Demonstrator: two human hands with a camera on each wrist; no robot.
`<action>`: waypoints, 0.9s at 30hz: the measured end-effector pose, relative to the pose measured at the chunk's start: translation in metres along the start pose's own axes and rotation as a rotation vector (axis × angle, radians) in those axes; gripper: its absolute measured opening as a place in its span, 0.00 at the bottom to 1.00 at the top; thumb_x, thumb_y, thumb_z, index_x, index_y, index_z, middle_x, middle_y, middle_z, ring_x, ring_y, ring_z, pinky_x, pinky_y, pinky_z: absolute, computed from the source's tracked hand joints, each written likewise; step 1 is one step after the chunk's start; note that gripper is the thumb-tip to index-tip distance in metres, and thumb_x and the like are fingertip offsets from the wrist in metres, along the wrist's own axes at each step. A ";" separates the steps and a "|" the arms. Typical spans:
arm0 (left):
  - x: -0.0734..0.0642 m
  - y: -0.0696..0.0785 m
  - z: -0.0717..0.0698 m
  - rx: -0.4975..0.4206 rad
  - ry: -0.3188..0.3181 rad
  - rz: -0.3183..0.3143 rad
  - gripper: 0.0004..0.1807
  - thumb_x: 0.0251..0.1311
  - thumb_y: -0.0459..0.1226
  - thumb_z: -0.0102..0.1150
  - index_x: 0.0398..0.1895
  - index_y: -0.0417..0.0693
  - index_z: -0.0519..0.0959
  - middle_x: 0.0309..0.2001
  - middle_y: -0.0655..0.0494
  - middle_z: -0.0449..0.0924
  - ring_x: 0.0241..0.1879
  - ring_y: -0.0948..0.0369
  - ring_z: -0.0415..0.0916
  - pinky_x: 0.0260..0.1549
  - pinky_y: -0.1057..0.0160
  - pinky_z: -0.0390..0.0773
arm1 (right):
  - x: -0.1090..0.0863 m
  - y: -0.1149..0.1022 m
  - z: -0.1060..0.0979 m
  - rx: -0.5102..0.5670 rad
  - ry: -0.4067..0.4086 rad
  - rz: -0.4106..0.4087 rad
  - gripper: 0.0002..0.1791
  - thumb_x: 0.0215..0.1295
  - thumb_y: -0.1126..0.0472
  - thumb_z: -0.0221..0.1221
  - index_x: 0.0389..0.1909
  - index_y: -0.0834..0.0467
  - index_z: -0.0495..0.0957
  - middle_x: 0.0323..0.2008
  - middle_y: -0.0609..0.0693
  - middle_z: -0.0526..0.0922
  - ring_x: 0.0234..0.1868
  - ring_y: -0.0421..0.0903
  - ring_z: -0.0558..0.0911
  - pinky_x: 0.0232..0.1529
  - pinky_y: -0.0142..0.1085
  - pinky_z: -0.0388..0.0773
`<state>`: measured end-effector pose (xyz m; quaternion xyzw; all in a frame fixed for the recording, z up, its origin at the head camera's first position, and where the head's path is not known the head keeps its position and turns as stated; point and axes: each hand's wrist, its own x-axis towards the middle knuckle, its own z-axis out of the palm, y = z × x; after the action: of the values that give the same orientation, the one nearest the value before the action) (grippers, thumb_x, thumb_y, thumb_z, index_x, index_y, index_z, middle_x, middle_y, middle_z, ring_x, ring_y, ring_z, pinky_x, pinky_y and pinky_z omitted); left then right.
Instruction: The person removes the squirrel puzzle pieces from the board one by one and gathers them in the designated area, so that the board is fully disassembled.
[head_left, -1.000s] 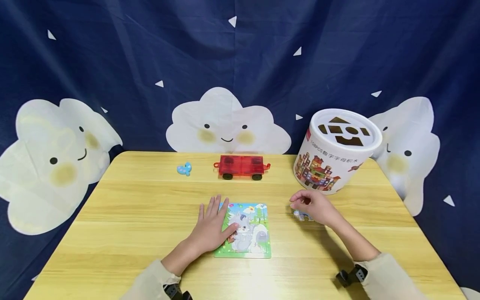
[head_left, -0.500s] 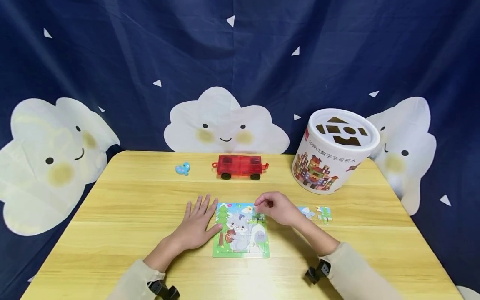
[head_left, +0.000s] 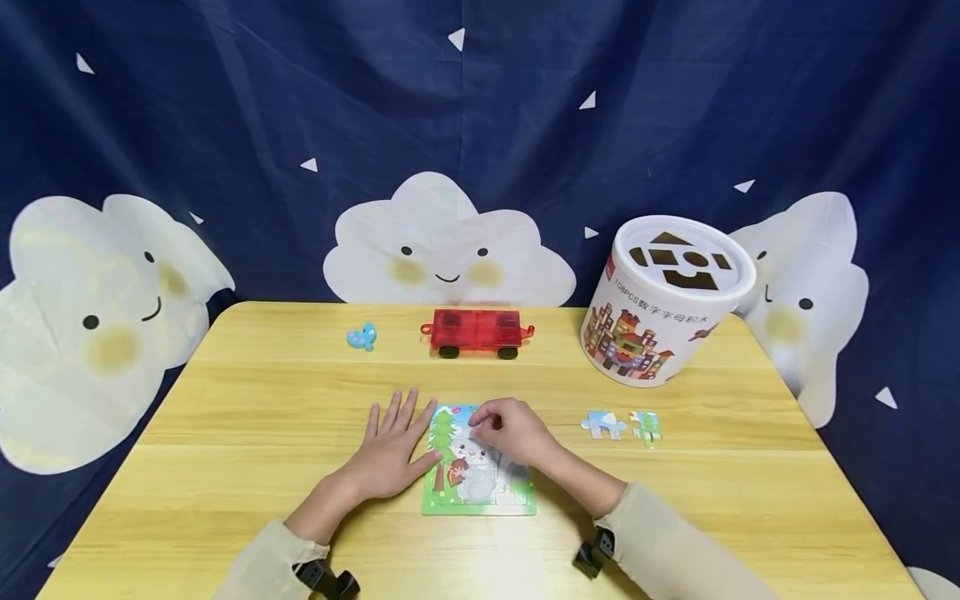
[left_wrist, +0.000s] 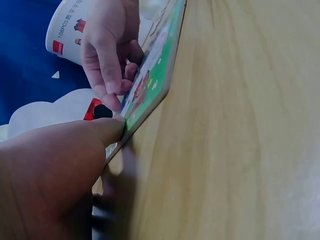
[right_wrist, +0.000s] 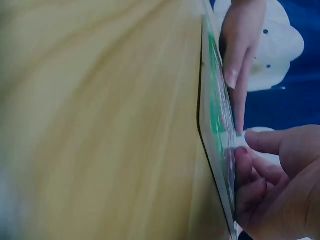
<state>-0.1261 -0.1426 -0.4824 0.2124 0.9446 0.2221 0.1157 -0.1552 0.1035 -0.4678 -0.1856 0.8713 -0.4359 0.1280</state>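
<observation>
A square jigsaw puzzle (head_left: 480, 492) with a grey squirrel lies on the table before me. My left hand (head_left: 390, 454) rests flat, fingers spread, at its left edge; the thumb touches the border. Over the puzzle's upper part is my right hand (head_left: 513, 429), thumb and fingers drawn together. A small teal sliver shows at its thumb tip in the right wrist view, seemingly a puzzle piece (right_wrist: 241, 134), mostly hidden by the fingers. Right of the puzzle lie a blue sky piece (head_left: 603, 424) and a green tree piece (head_left: 647, 426), side by side. The right hand covers the puzzle's upper right.
Behind the puzzle stands a red toy wagon (head_left: 476, 331) with black wheels. A small blue animal toy (head_left: 362, 337) lies to its left. At the back right is a white block bucket (head_left: 663, 304) with shaped holes in its lid. A dark blue cloud-print curtain (head_left: 465, 100) hangs behind.
My right hand has moved left from the loose pieces to the upper part of the puzzle, uncovering both pieces. The left hand has slid left off the picture to its edge.
</observation>
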 end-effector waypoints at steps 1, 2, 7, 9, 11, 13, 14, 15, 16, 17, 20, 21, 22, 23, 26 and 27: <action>0.000 0.000 0.000 -0.002 -0.001 0.000 0.42 0.74 0.54 0.51 0.82 0.46 0.50 0.81 0.37 0.35 0.79 0.39 0.26 0.71 0.32 0.26 | 0.000 -0.001 0.002 -0.014 0.010 0.006 0.03 0.67 0.65 0.65 0.38 0.59 0.86 0.23 0.43 0.77 0.23 0.37 0.71 0.27 0.29 0.70; 0.000 0.001 -0.001 -0.005 0.000 -0.001 0.42 0.74 0.54 0.52 0.82 0.46 0.50 0.81 0.37 0.35 0.79 0.39 0.26 0.71 0.32 0.26 | 0.001 -0.002 0.004 -0.028 0.021 0.012 0.02 0.67 0.65 0.65 0.37 0.58 0.86 0.23 0.42 0.77 0.23 0.37 0.71 0.27 0.29 0.69; 0.000 0.002 -0.001 -0.006 -0.001 0.001 0.42 0.74 0.54 0.52 0.82 0.45 0.51 0.81 0.37 0.35 0.79 0.38 0.27 0.71 0.32 0.26 | 0.001 -0.004 0.008 -0.071 0.033 0.037 0.01 0.65 0.64 0.67 0.33 0.56 0.85 0.20 0.41 0.75 0.21 0.37 0.71 0.25 0.30 0.68; 0.000 0.001 0.000 -0.003 0.000 0.002 0.42 0.74 0.54 0.51 0.82 0.44 0.51 0.81 0.36 0.36 0.79 0.37 0.28 0.71 0.32 0.26 | 0.001 -0.004 0.008 -0.084 0.022 0.034 0.02 0.64 0.64 0.68 0.32 0.55 0.85 0.20 0.41 0.75 0.20 0.37 0.70 0.25 0.30 0.67; 0.000 0.001 0.001 -0.009 0.002 0.004 0.42 0.74 0.53 0.51 0.82 0.43 0.51 0.81 0.35 0.36 0.79 0.36 0.28 0.70 0.32 0.26 | 0.002 -0.005 0.008 -0.099 0.009 0.030 0.03 0.64 0.64 0.67 0.31 0.54 0.84 0.19 0.41 0.74 0.20 0.37 0.70 0.24 0.30 0.66; 0.000 0.001 0.000 -0.010 -0.003 0.002 0.42 0.75 0.54 0.51 0.82 0.43 0.50 0.81 0.35 0.35 0.79 0.36 0.28 0.70 0.32 0.25 | 0.002 -0.006 0.008 -0.117 0.003 0.026 0.04 0.64 0.64 0.68 0.31 0.52 0.84 0.19 0.41 0.74 0.19 0.36 0.69 0.24 0.30 0.65; 0.000 0.001 0.000 -0.011 -0.005 -0.001 0.42 0.74 0.53 0.51 0.82 0.43 0.50 0.81 0.35 0.35 0.79 0.37 0.28 0.70 0.32 0.25 | 0.002 -0.006 0.008 -0.125 0.002 0.025 0.04 0.64 0.63 0.68 0.31 0.52 0.84 0.19 0.41 0.74 0.19 0.37 0.69 0.24 0.30 0.65; 0.000 0.001 0.000 -0.013 -0.008 -0.003 0.42 0.74 0.53 0.51 0.82 0.43 0.50 0.81 0.35 0.35 0.79 0.37 0.27 0.70 0.32 0.25 | 0.002 -0.006 0.008 -0.133 0.001 0.027 0.05 0.64 0.63 0.68 0.30 0.52 0.84 0.19 0.40 0.73 0.19 0.36 0.69 0.24 0.30 0.65; 0.000 0.001 0.000 -0.014 -0.010 -0.005 0.42 0.75 0.53 0.51 0.82 0.43 0.50 0.81 0.36 0.35 0.79 0.37 0.27 0.70 0.32 0.25 | 0.003 -0.006 0.008 -0.138 0.003 0.031 0.05 0.64 0.63 0.68 0.30 0.51 0.83 0.19 0.40 0.73 0.19 0.37 0.69 0.24 0.30 0.64; 0.001 0.002 -0.001 -0.009 -0.015 -0.009 0.42 0.75 0.54 0.51 0.82 0.44 0.50 0.81 0.36 0.35 0.79 0.38 0.26 0.70 0.32 0.25 | 0.003 -0.007 0.008 -0.141 0.006 0.035 0.05 0.64 0.63 0.68 0.30 0.51 0.83 0.19 0.40 0.73 0.19 0.37 0.69 0.24 0.30 0.64; 0.001 0.003 -0.002 -0.007 -0.017 -0.011 0.42 0.75 0.54 0.51 0.82 0.44 0.50 0.81 0.36 0.35 0.79 0.38 0.26 0.70 0.32 0.25 | 0.003 -0.007 0.009 -0.145 0.014 0.048 0.06 0.63 0.62 0.69 0.29 0.51 0.83 0.19 0.40 0.73 0.20 0.37 0.70 0.25 0.31 0.65; 0.001 0.003 -0.002 -0.003 -0.020 -0.013 0.42 0.75 0.54 0.50 0.82 0.45 0.49 0.81 0.37 0.34 0.79 0.38 0.26 0.70 0.32 0.25 | 0.004 -0.008 0.009 -0.147 0.017 0.051 0.06 0.63 0.62 0.69 0.29 0.51 0.83 0.19 0.40 0.73 0.20 0.37 0.70 0.25 0.31 0.65; 0.001 0.003 -0.003 -0.001 -0.020 -0.013 0.42 0.75 0.54 0.50 0.82 0.45 0.49 0.81 0.37 0.34 0.79 0.38 0.26 0.70 0.32 0.25 | 0.004 -0.008 0.009 -0.149 0.019 0.052 0.06 0.63 0.62 0.69 0.29 0.51 0.82 0.19 0.40 0.73 0.20 0.37 0.70 0.25 0.31 0.65; 0.001 0.003 -0.003 -0.001 -0.021 -0.015 0.42 0.75 0.54 0.50 0.82 0.45 0.49 0.81 0.37 0.34 0.79 0.38 0.26 0.70 0.32 0.25 | 0.004 -0.008 0.010 -0.152 0.020 0.054 0.06 0.63 0.62 0.70 0.29 0.51 0.82 0.19 0.40 0.73 0.20 0.37 0.70 0.25 0.31 0.65; 0.000 0.004 -0.003 -0.003 -0.022 -0.015 0.42 0.75 0.54 0.50 0.82 0.44 0.50 0.81 0.36 0.35 0.79 0.38 0.26 0.70 0.31 0.25 | 0.005 -0.009 0.011 -0.157 0.023 0.058 0.06 0.63 0.61 0.70 0.31 0.51 0.82 0.20 0.40 0.73 0.20 0.37 0.70 0.25 0.31 0.65; 0.000 0.004 -0.003 -0.002 -0.023 -0.016 0.42 0.75 0.54 0.50 0.82 0.44 0.50 0.81 0.36 0.35 0.79 0.38 0.26 0.70 0.31 0.25 | 0.005 -0.009 0.011 -0.157 0.024 0.058 0.06 0.63 0.61 0.70 0.32 0.51 0.82 0.20 0.41 0.73 0.20 0.38 0.69 0.25 0.31 0.65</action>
<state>-0.1261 -0.1406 -0.4779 0.2074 0.9445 0.2198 0.1284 -0.1534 0.0885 -0.4674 -0.1646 0.9093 -0.3645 0.1152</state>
